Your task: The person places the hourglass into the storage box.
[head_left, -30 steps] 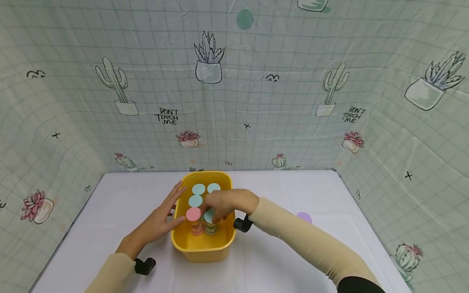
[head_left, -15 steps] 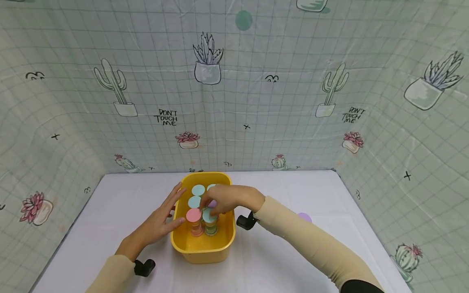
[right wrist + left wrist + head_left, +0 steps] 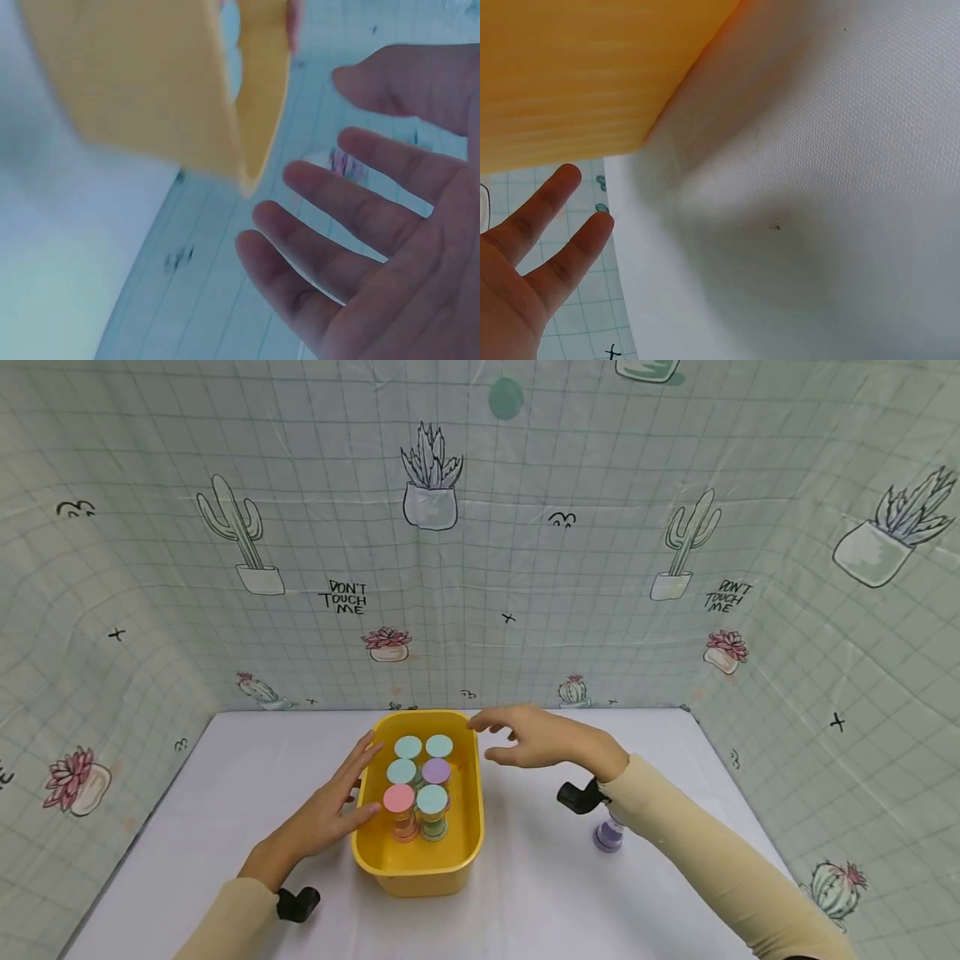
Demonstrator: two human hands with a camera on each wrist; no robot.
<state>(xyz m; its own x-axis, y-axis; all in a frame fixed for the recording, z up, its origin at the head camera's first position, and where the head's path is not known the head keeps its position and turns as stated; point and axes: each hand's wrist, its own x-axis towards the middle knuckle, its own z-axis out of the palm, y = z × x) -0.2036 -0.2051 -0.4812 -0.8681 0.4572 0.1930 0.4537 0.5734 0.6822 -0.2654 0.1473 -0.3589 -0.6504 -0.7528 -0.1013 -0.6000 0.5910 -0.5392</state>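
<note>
In the head view a yellow tub (image 3: 367, 856) holds several upright sand timers in two columns. The nearest pair is a pink sand timer (image 3: 399, 799) and a light-green sand timer (image 3: 432, 799); behind the latter stands a purple sand timer (image 3: 437, 770). Caps of several more light-blue ones show further back. My left hand (image 3: 322, 818) rests along the tub's left rim, fingers spread. Just off the right rim my right hand (image 3: 536, 739) hovers with loosely bent fingers and nothing in it; the right wrist view shows its bare palm (image 3: 420, 292).
A second purple sand timer (image 3: 608, 835) stands on the white table (image 3: 540, 893) to the right of the tub, partly hidden under my right forearm. A cloth printed with cacti (image 3: 510, 568) hangs around the back and sides.
My right hand has let go of the purple sand timer among the others, risen out of the tub and moved right. The left hand stays at the rim.
</note>
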